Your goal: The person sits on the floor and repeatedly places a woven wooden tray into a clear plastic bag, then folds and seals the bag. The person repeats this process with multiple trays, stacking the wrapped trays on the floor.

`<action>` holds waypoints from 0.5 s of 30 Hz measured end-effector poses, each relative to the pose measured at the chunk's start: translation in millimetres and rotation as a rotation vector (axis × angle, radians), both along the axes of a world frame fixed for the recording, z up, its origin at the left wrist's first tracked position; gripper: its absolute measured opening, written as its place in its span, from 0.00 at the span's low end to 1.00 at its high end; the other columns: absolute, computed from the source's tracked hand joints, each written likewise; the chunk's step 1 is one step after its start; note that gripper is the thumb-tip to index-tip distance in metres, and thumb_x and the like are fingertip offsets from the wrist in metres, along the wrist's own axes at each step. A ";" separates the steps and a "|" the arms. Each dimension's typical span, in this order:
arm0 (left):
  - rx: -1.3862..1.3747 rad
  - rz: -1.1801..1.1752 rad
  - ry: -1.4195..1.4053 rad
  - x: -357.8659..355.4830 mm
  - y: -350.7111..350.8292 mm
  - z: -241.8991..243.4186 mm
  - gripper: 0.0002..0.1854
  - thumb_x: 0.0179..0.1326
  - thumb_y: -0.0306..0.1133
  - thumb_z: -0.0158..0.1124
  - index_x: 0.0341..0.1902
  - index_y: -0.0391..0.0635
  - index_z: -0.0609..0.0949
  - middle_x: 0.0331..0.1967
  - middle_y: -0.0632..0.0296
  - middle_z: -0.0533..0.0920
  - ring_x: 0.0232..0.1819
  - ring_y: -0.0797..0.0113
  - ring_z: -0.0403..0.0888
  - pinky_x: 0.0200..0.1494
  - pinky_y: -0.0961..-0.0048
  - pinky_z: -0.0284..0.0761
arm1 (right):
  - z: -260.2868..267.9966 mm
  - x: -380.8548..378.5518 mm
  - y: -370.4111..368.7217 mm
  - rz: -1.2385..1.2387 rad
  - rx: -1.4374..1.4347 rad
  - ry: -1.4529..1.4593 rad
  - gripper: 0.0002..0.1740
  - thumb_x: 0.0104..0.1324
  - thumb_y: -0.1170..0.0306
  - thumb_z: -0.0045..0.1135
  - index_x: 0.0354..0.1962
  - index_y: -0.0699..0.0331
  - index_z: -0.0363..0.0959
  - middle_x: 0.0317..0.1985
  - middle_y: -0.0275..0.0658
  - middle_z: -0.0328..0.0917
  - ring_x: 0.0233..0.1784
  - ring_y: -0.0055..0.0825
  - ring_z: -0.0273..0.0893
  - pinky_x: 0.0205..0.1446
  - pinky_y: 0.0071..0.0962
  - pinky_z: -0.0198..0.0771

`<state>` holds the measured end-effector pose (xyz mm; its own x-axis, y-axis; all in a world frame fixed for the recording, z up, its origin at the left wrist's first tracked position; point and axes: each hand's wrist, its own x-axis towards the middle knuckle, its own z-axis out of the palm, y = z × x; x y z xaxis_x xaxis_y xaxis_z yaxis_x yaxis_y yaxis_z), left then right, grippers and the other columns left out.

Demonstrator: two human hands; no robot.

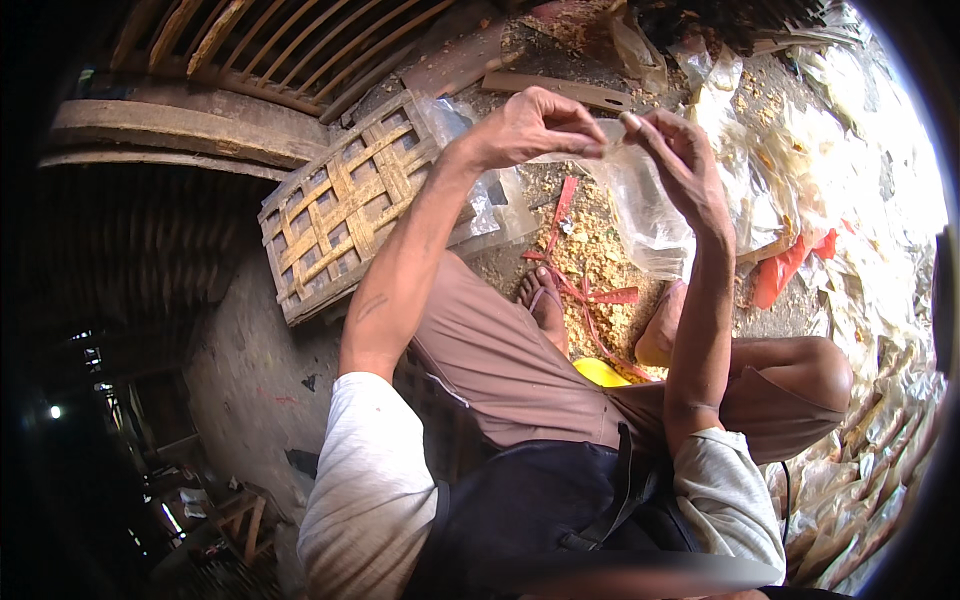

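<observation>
A thin clear plastic bag or sheet (646,206) hangs in front of me, its upper edge between my two hands. My left hand (536,129) pinches that edge between thumb and fingers. Close beside it, my right hand (679,150) pinches the edge too, thumb uppermost. The fingertips are slightly blurred and only a short gap parts them. Below the plastic, yellowish crumbs (600,255) are strewn over the ground between my feet. A red plastic strip (562,206) lies across the crumbs.
A woven bamboo panel (345,206) with plastic sheets at its edge stands on the left. Crumpled clear plastic (787,172) is heaped on the right, with a red plastic piece (780,270). Wooden slats (285,45) rise at upper left. Something yellow (600,372) sits below my knees.
</observation>
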<state>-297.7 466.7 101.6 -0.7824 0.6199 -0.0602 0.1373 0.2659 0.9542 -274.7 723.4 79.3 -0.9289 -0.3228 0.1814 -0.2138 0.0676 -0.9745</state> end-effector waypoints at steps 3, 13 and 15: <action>-0.467 0.017 -0.002 1.9 -20.3 -1.3 0.20 0.62 0.42 0.79 0.52 0.43 0.90 0.45 0.61 0.91 0.52 0.70 0.86 0.61 0.67 0.80 | 1.2 -4.8 8.0 -0.083 -0.064 -0.003 0.24 0.78 0.52 0.60 0.39 0.68 0.83 0.32 0.31 0.81 0.38 0.16 0.73 0.45 0.23 0.68; -0.152 -0.072 -0.133 9.0 -17.3 28.2 0.16 0.74 0.42 0.67 0.50 0.40 0.87 0.45 0.60 0.90 0.51 0.72 0.87 0.61 0.68 0.80 | 2.6 -9.5 15.8 -0.413 0.423 0.221 0.34 0.76 0.43 0.54 0.71 0.52 0.71 0.65 0.50 0.79 0.78 0.45 0.62 0.76 0.54 0.66; -0.139 -0.125 -0.146 8.6 -9.7 27.7 0.16 0.74 0.41 0.67 0.52 0.39 0.86 0.45 0.59 0.90 0.50 0.71 0.87 0.60 0.68 0.81 | -3.8 -5.7 -1.6 -0.267 0.378 0.341 0.36 0.76 0.40 0.52 0.73 0.49 0.68 0.67 0.49 0.77 0.83 0.46 0.50 0.79 0.56 0.61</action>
